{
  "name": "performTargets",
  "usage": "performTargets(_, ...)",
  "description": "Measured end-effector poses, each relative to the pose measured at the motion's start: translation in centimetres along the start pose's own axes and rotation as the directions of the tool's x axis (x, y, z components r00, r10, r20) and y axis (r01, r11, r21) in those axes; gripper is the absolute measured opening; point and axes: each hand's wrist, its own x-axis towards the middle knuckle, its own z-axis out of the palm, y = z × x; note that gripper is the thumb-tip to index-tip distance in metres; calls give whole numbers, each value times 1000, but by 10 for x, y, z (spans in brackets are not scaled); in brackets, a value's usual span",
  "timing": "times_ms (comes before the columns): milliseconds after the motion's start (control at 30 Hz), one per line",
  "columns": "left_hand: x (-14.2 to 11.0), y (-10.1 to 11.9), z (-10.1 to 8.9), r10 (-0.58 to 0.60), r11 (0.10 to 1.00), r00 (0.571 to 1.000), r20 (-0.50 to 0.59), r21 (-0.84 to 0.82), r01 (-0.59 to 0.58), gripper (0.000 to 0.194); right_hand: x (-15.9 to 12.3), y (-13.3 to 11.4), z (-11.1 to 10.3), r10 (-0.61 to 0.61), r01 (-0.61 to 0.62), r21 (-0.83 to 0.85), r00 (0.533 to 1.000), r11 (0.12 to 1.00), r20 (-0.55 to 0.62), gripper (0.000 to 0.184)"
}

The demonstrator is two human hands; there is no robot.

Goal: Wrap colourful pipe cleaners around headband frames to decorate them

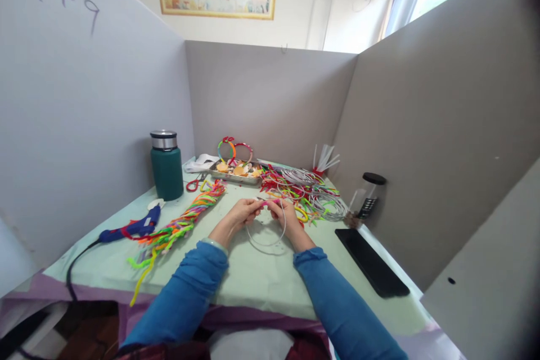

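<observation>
My left hand point(243, 213) and my right hand point(283, 211) meet at the middle of the table, fingers pinched together. Between them they hold the top of a thin white headband hoop point(265, 241), whose loop hangs down toward me over the green table cover. A pink pipe cleaner point(266, 202) runs along the hoop's top between my fingertips. Both arms wear blue sleeves.
A bundle of coloured pipe cleaners point(177, 229) lies at left beside a blue glue gun point(130, 229). A green flask point(166, 166), red scissors point(194, 183) and a metal tray point(236, 171) stand behind. White hoops and pipe cleaners point(314, 194) pile at right, near a black phone point(372, 262). Grey partitions enclose the desk.
</observation>
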Motion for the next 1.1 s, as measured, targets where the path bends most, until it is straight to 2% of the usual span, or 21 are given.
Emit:
performTargets(133,6,-6,1,110,980,991,-78,176,-95,43,1,4,-1,-8,7,-31,1000,999,-22,33)
performTargets(267,9,-9,1,179,935,977,-119,330,-131,46,1,5,-2,-19,17,-61,999,998,-45,33)
performTargets(600,6,-4,9,208,914,963,-172,385,-129,34,1,4,-1,-4,-3,-76,996,997,-94,35)
performTargets(900,4,-4,8,324,804,932,-163,567,-180,26,2,7,-2,6,-14,-74,995,997,-99,35)
performTargets(1100,7,-5,9,402,809,887,-227,542,-228,22,0,0,1,25,-33,-63,991,997,-128,37)
